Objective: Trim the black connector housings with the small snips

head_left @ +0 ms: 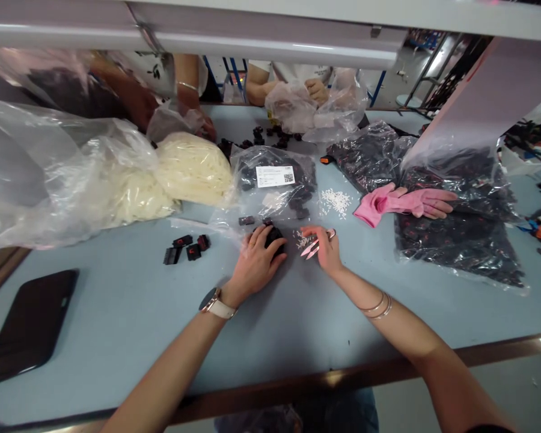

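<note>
**Fingers bent over a dark piece [275, 233], two-bladed tool [309, 248] at its four o'clock**

Head view; twelve o'clock is straight away from the wearer. Left hand [253, 264]: thumb and fingers curled round the dark piece, closed on it from the near left side. Hand reaches toward one o'clock. Part of the piece is hidden under the fingers; its long axis cannot be told.

Right hand [328, 248]: fingers wrapped on the two-bladed tool, likely snips or tweezers. Its blades stand slightly parted, nothing seen between them. Long axis runs to about eight o'clock, tips down and left, so the tips point past the near side of the dark piece, not at it. From the tips, the piece lies at ten o'clock, near but apart. Left hand is the nearer, already touching.

Small white bits [303, 239] lie between the hands, just off the right forefinger, on the three o'clock side of the piece. Larger white heap [336, 202]: twelve o'clock from the right hand, beyond fingertip reach as it sits.

Loose dark connectors [193, 252] at nine to ten o'clock from the left hand, well apart from it. Labelled bag [275, 176] at twelve o'clock from the dark piece. Blue-grey table [270, 337] under all.
</note>
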`<state>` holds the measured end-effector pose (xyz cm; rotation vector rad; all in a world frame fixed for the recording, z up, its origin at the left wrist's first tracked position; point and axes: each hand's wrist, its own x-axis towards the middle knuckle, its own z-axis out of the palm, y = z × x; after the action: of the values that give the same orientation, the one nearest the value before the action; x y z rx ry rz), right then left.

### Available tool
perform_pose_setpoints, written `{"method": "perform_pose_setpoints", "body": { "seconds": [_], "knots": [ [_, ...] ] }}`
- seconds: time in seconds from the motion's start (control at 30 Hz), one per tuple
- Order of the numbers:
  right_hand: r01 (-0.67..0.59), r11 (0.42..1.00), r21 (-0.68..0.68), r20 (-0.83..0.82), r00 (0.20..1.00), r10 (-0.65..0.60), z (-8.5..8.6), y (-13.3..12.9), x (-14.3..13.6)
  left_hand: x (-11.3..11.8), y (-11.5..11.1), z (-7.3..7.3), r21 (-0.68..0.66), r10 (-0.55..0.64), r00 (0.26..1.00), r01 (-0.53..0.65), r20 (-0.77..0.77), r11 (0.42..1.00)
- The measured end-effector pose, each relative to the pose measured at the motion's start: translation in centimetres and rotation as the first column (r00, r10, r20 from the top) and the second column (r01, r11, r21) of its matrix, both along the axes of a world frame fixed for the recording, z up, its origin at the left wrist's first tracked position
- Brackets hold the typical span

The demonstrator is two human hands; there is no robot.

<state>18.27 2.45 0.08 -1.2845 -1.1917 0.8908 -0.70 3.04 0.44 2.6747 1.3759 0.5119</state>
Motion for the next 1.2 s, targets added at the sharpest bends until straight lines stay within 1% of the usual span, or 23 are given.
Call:
{"method": "perform_pose_setpoints", "body": {
  "seconds": [0.07, 0.13, 0.27, 0.33, 0.4, 0.43, 0.5, 0.6, 0.67, 0.73, 0.83, 0.9, 0.93, 1.0, 1.03, 1.07, 1.13, 1.17, 1.2],
  "knots": [
    [0.069, 0.997, -0.033, -0.113, 0.991, -0.072, -0.1, 0.2, -0.1, -0.4, -0.5, -0.1, -0.022, -0.022, 1.0, 0.023, 0.019, 0.999],
    [0.112, 0.991, -0.068, -0.17, 0.978, -0.122, -0.2, 0.3, -0.2, -1.1, -0.8, 0.0, -0.042, -0.049, 0.996, 0.052, 0.073, 0.998],
    [0.143, 0.979, -0.148, -0.267, 0.947, -0.179, -0.1, 0.2, -0.2, -2.8, -1.3, 0.6, -0.029, -0.075, 0.963, 0.086, 0.26, 0.996],
    [0.123, 0.976, -0.178, -0.312, 0.934, -0.174, 0.0, 0.2, -0.2, -3.3, -2.0, 1.1, 0.028, -0.039, 0.931, 0.032, 0.362, 0.999],
    [0.096, 0.977, -0.191, -0.348, 0.924, -0.159, -0.1, 0.2, -0.1, -3.5, -2.8, 1.6, 0.113, 0.018, 0.91, -0.071, 0.415, 0.991],
    [0.088, 0.977, -0.192, -0.358, 0.921, -0.153, -0.1, 0.2, -0.1, -3.5, -3.3, 1.7, 0.148, 0.029, 0.912, -0.098, 0.41, 0.984],
    [0.087, 0.978, -0.188, -0.359, 0.921, -0.151, -0.2, 0.3, -0.1, -3.3, -4.1, 1.6, 0.183, 0.015, 0.94, -0.081, 0.34, 0.98],
    [0.117, 0.977, -0.178, -0.336, 0.926, -0.172, -0.2, 0.4, -0.1, -3.1, -4.9, 1.1, 0.146, -0.01, 0.988, -0.013, 0.156, 0.989],
    [0.135, 0.975, -0.177, -0.321, 0.928, -0.187, -0.2, 0.4, -0.1, -3.0, -5.1, 0.7, 0.123, 0.014, 0.998, -0.022, 0.068, 0.992],
    [0.141, 0.974, -0.177, -0.31, 0.931, -0.191, -0.1, 0.5, -0.1, -3.0, -5.2, 0.6, 0.112, 0.034, 0.999, -0.038, 0.032, 0.993],
    [0.123, 0.976, -0.181, -0.288, 0.942, -0.172, 0.0, 0.7, 0.3, -2.7, -5.4, 1.1, 0.067, -0.012, 1.0, 0.01, 0.024, 0.998],
    [0.092, 0.985, -0.149, -0.226, 0.966, -0.124, 0.4, 1.0, 0.7, -2.3, -5.7, 1.5, 0.029, -0.065, 0.998, 0.064, 0.01, 0.997],
    [0.065, 0.991, -0.114, -0.169, 0.982, -0.084, 0.7, 1.1, 0.9, -2.0, -5.8, 1.6, 0.017, -0.082, 0.997, 0.082, -0.007, 0.996],
    [-0.017, 0.999, -0.03, -0.001, 1.0, 0.017, 1.6, 1.3, 1.5, -1.3, -5.9, 1.8, 0.017, -0.104, 0.993, 0.105, -0.056, 0.994],
    [-0.061, 0.998, -0.016, 0.089, 0.994, 0.062, 2.1, 1.4, 1.8, -1.0, -5.8, 1.8, 0.022, -0.11, 0.991, 0.112, -0.08, 0.993],
    [-0.106, 0.994, -0.029, 0.17, 0.979, 0.11, 2.6, 1.4, 2.1, -0.6, -5.7, 1.7, 0.029, -0.115, 0.989, 0.118, -0.098, 0.993],
    [-0.211, 0.97, -0.122, 0.317, 0.918, 0.24, 3.6, 1.4, 2.8, 0.1, -5.3, 1.6, 0.031, -0.124, 0.986, 0.128, -0.109, 0.991],
    [-0.262, 0.949, -0.173, 0.397, 0.864, 0.311, 4.0, 1.4, 3.1, 0.4, -5.0, 1.5, 0.023, -0.13, 0.987, 0.132, -0.1, 0.991],
    [-0.3, 0.93, -0.214, 0.486, 0.793, 0.368, 4.4, 1.4, 3.4, 0.6, -4.8, 1.5, 0.005, -0.138, 0.987, 0.138, -0.083, 0.99]
  ]
}}
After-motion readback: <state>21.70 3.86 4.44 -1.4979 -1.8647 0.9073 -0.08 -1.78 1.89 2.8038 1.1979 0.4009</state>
